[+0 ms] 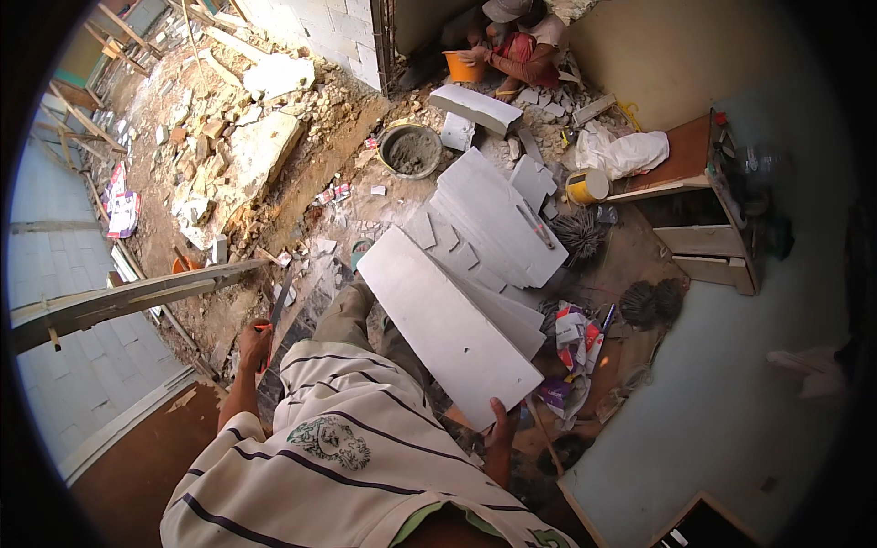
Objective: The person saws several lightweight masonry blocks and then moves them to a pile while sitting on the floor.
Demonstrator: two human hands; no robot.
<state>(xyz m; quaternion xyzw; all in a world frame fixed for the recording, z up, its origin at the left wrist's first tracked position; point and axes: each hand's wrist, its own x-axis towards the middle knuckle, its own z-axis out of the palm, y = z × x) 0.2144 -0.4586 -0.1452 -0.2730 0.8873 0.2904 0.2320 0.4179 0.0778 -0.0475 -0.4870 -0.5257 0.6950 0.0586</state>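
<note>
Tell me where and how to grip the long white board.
Likely best by its two long edges, one hand each side, coming from the near end: the long white board is flat and slants toward the body, its near short edge at the right hand.

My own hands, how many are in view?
2: left hand gripping a long-bladed tool; right hand, partly hidden, holding the lower end of the white board.

The long white board point(448, 324) rests in the right grip point(498, 427) — left of the board, the left grip point(255, 343) holds a long-bladed tool point(278, 305); beyond the board stands a bucket point(385, 163) of grey mortar point(414, 149).
</note>
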